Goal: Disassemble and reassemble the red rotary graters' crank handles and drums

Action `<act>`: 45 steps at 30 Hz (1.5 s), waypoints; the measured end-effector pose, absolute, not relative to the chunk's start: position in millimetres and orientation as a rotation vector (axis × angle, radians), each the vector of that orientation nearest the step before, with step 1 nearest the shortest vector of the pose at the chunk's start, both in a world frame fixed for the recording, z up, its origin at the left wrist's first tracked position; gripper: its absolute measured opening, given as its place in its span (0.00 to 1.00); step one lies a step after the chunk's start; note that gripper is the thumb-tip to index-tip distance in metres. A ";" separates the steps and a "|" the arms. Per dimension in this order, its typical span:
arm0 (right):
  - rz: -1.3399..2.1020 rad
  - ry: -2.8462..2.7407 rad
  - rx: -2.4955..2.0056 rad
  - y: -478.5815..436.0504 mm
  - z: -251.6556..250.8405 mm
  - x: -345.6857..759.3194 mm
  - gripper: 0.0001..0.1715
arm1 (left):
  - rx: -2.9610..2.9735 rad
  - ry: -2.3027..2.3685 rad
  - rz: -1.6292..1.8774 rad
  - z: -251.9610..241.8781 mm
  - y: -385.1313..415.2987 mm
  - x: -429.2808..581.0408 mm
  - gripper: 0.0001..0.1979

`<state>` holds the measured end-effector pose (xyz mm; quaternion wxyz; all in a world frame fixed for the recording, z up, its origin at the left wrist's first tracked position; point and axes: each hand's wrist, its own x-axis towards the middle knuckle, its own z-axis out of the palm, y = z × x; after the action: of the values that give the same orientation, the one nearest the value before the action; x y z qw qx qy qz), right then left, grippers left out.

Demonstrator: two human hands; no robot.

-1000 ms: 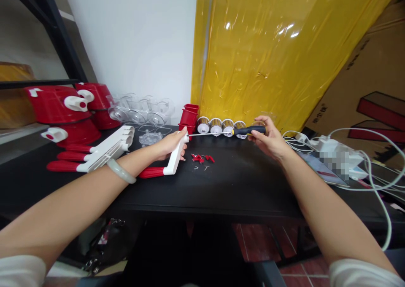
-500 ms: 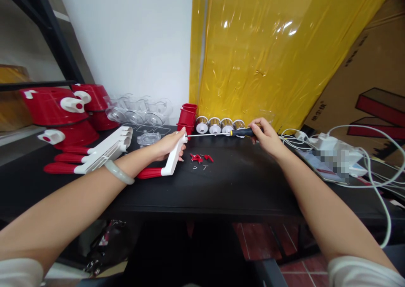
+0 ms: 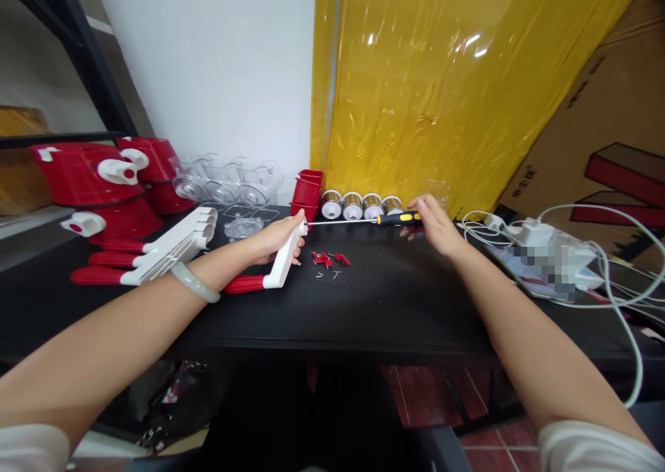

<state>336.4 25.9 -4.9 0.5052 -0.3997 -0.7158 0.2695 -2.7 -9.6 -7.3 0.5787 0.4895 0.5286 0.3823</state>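
My left hand [image 3: 280, 242] is closed around the white arm of a crank handle [image 3: 282, 264] with a red grip, which points to the lower left. In my right hand [image 3: 433, 224] is a screwdriver [image 3: 399, 218] with a black and yellow handle, held level by its rear end. Its long thin shaft runs left to the upper end of the crank handle, where a small red piece shows; the tip itself is hidden. Just below the shaft, small red parts [image 3: 323, 259] and several loose screws [image 3: 337, 274] lie on the black table [image 3: 384, 306].
More red-and-white crank handles [image 3: 156, 257] lie at left, before red housings [image 3: 93, 181]. Clear plastic parts [image 3: 228, 184], red hoppers [image 3: 306, 193] and perforated drums [image 3: 352, 206] line the back. White cables [image 3: 605, 264] and a tablet [image 3: 514, 271] are at right.
The screwdriver handle has rolled slightly, showing more yellow, and my right hand's fingers have shifted on its end. My left hand and the crank handle stay in place.
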 end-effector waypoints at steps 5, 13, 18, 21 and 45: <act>0.562 -1.751 -1.013 26.2 -6.2 336.8 0.28 | 1.163 1.224 0.885 -6.7 -9.7 -2.2 0.22; 0.680 -1.660 -0.776 29.1 -7.8 336.5 0.30 | 1.180 1.201 0.938 -1.0 -10.4 -4.0 0.23; 0.778 -1.580 -0.689 25.2 -5.4 332.8 0.32 | 1.202 1.197 0.920 -6.5 -8.6 -4.5 0.24; 0.746 -1.553 -0.742 28.0 -7.9 331.2 0.26 | 1.207 1.194 0.910 -7.4 -9.5 -3.5 0.24; 0.563 -1.621 -0.911 25.0 -7.2 332.6 0.25 | 1.183 1.210 0.928 -5.9 -9.9 -2.9 0.23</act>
<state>332.6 25.0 -7.2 0.5640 -0.3874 -0.6890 0.2391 -2.9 -9.9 -5.9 0.5695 0.5040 0.5153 0.3951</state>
